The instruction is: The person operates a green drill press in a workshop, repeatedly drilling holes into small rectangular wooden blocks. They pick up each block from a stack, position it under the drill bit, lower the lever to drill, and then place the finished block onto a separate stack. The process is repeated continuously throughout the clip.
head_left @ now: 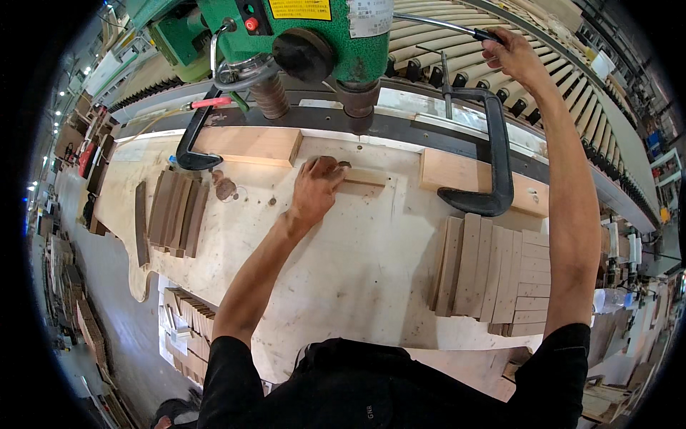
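A green drill press (368,43) stands over the pale work board, its drill chuck (359,100) pointing down just behind my left hand. My left hand (314,193) is closed at the left end of a short pale wooden strip (366,177) lying on the board. The curled fingers hide that end. Up at the right, my right hand (511,57) is wrapped round the black grip of the press's metal feed lever (436,23).
Black C-clamps (498,157) hold pale wooden blocks (254,145) along the fence. Brown wooden pieces (168,214) are stacked at left, and more brown pieces (482,268) at right. A roller conveyor (572,93) runs behind. A pink-handled air hose (207,103) lies beside the left clamp.
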{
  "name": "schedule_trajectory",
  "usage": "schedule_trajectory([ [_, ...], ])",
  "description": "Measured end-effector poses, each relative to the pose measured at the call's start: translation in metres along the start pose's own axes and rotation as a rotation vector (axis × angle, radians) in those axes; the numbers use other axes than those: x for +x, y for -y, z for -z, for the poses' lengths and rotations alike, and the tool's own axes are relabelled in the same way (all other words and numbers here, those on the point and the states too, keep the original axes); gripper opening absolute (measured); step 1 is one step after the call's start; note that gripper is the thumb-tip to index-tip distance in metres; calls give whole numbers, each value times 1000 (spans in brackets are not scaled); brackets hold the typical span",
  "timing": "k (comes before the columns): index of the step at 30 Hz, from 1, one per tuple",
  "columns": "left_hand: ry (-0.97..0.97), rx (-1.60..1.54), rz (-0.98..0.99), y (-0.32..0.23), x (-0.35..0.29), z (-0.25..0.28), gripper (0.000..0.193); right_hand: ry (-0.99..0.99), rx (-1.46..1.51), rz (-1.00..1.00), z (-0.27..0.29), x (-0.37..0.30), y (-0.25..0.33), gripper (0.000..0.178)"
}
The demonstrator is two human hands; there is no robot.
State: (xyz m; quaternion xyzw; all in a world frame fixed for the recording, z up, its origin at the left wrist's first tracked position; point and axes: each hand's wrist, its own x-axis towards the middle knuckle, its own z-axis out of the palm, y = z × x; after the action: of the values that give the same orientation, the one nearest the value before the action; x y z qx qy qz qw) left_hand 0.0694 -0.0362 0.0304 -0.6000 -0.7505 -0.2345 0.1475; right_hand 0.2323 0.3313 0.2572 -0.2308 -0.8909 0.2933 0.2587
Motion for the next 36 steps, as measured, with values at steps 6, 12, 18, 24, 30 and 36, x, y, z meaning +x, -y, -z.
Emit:
schedule_trajectory([
  [6, 238, -340, 75, 25, 14, 14, 27, 59, -94, 67, 0, 3, 12, 45],
  [12, 142, 228, -21, 24, 18, -18, 16, 113, 6, 43, 17, 45, -102, 48],
  [18, 78, 127, 242, -31, -24, -20, 45, -146, -169, 103, -6, 38, -110, 50],
  [24, 35, -32, 283, -14, -17, -11, 81, -146, -235, 91, -11, 43, -109, 53],
  [30, 115, 6, 350, -3, 17, -5, 77, -121, -232, 97, -15, 36, -112, 52],
  [36, 117, 16, 313, 0, 8, -10, 74, -108, -222, -7, -69, 8, -120, 53],
])
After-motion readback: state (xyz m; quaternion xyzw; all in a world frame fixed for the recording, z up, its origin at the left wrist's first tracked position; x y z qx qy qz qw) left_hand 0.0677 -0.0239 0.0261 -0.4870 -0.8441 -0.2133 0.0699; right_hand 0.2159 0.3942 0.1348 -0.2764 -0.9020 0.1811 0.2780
